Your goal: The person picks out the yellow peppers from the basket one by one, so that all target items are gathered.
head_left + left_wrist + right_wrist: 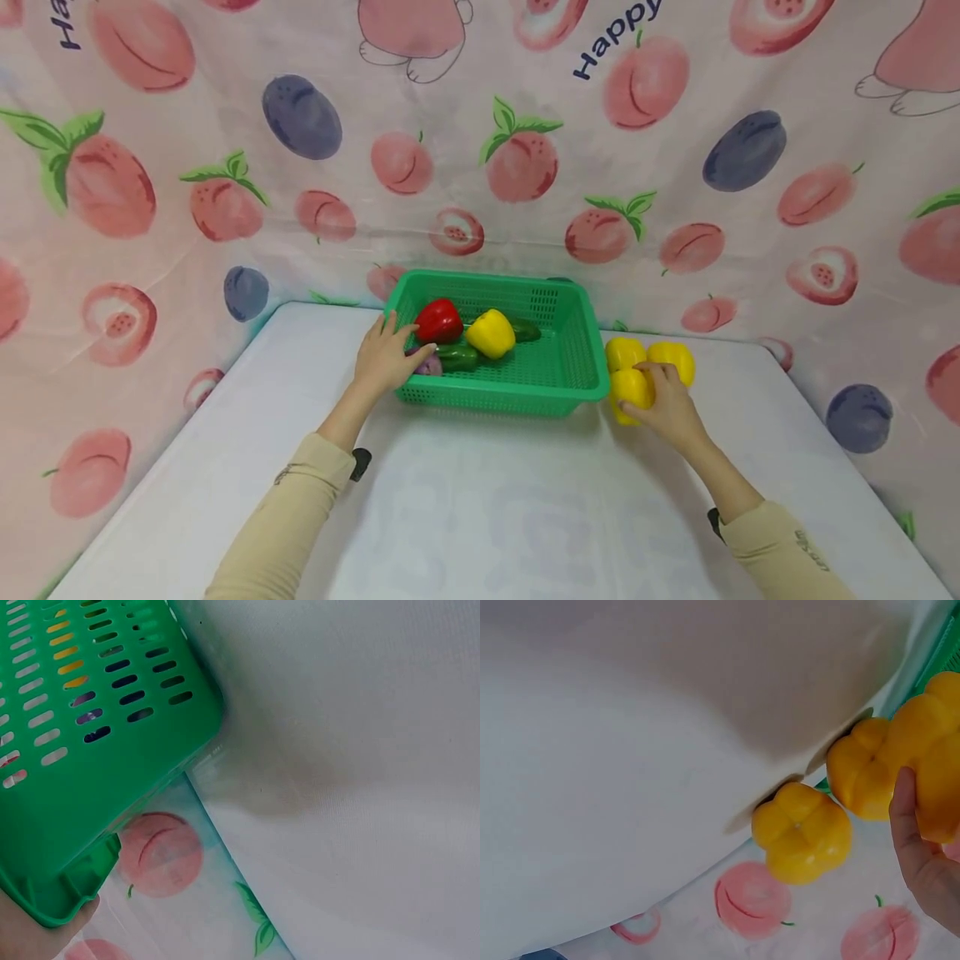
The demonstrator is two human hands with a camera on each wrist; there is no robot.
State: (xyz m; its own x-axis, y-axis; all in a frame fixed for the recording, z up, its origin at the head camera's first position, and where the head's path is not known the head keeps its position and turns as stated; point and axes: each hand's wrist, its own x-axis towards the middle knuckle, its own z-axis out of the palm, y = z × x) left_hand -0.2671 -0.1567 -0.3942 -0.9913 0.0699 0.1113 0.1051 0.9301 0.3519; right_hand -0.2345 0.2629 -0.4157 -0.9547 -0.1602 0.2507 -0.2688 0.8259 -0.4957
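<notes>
In the head view my left hand [384, 354] grips the left rim of a green plastic basket [487, 404]. The left wrist view shows a bit of that hand [34, 934] at the basket's rim. Inside the basket lie a red bell pepper [439, 321], a yellow bell pepper [491, 333], a cucumber [459, 358], another dark green vegetable [525, 331] and a purple item [429, 365], partly hidden by my thumb. Right of the basket, my right hand [670, 408] holds a yellow bell pepper [628, 390] between thumb and fingers.
Two more yellow bell peppers, one close behind the held one [624, 352] and one farther right [672, 360], stand on the white table [495, 517]. A fruit-printed cloth [465, 125] hangs behind the table and at its sides.
</notes>
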